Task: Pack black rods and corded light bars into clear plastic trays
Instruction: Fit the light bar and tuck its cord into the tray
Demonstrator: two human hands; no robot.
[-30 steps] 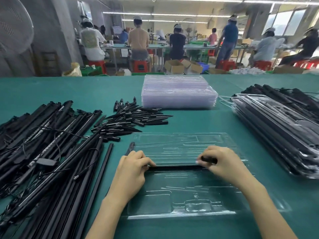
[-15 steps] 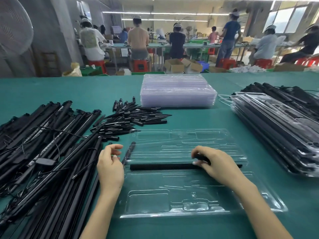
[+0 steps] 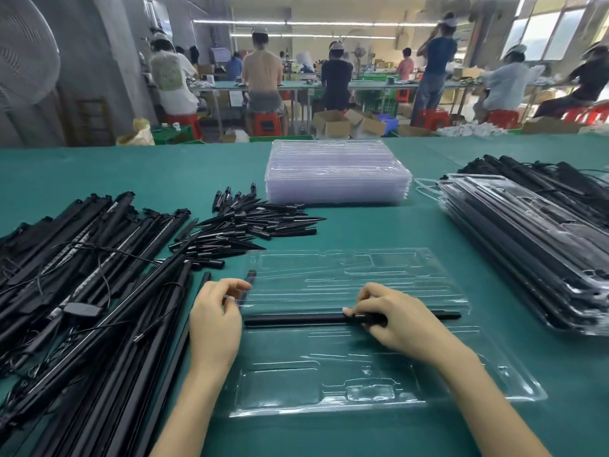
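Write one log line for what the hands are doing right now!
step: seating rod | right hand: presses black rod into clear tray | left hand: at tray's left edge, holding nothing | table: green

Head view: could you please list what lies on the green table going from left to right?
Pile of corded light bars → left hand → black rod in the open clear tray → right hand → stack of packed trays.

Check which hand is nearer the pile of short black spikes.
Left. The left hand sits at the tray's left edge, just below the spike pile; the right hand rests on the black rod, farther right.
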